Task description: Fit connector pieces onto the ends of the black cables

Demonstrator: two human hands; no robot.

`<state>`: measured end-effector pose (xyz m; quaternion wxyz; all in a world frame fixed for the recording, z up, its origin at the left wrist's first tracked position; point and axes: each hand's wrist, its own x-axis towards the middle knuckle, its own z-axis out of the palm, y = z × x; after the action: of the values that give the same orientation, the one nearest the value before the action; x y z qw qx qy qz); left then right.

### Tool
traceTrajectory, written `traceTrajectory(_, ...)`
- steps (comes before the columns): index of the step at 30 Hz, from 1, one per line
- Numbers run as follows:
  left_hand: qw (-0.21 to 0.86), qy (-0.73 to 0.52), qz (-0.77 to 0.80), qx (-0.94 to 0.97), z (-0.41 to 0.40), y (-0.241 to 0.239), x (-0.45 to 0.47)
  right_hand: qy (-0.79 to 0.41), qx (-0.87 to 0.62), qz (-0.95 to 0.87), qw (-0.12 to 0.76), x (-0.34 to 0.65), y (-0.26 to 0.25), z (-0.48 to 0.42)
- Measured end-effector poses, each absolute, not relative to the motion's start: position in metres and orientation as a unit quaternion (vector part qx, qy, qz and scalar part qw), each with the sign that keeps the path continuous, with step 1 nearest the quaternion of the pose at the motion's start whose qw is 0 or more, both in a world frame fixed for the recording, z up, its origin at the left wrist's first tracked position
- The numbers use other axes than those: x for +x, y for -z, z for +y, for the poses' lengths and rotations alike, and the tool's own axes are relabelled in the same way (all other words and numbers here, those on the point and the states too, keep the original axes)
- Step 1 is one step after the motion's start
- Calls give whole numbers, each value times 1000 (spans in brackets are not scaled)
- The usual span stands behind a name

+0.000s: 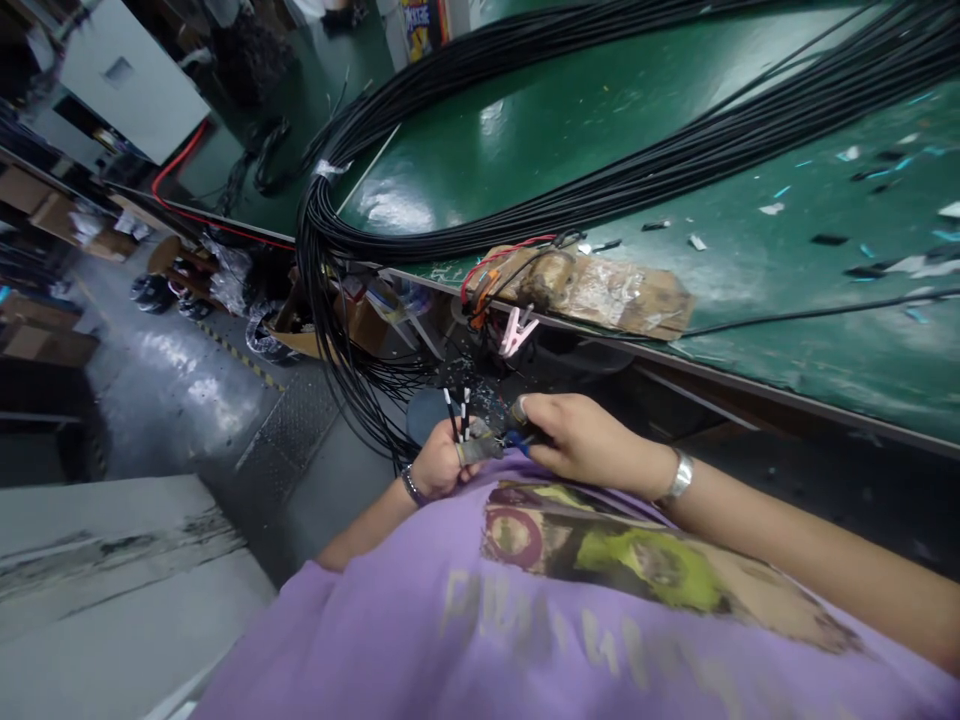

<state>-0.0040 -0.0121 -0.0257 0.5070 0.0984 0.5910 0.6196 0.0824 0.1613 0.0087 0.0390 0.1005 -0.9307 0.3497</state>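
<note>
Between hands point(439, 465) point(581, 440), small tool point(491, 448), mostly hidden.

Hanging black cables point(337, 340) curtain the space left of the left hand point(442, 465), whose gripped wire ends point(459, 405) poke upward. A pink clip point(517, 330) and a taped cardboard block point(600, 285) crowd the table point(600, 110) edge. The cable bundle point(525, 225) bars the tabletop; bare green lies beyond.

Two hands point(439, 465) point(585, 440), two white-banded cable ends point(452, 412) point(465, 405), one pink clip point(517, 330)
</note>
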Motion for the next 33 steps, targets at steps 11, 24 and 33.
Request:
traceTrajectory(11,510,-617,589,108,-11,23,-7,-345,108,-929,72,86,-3,161)
traceTrajectory(24,545,-599,579,97,-8,18,-7,-683,-38,-729,-42,87,5,166)
traceTrajectory(33,470,-679,564,23,-8,21,-14,-645,-142,-751,24,88,-9,174)
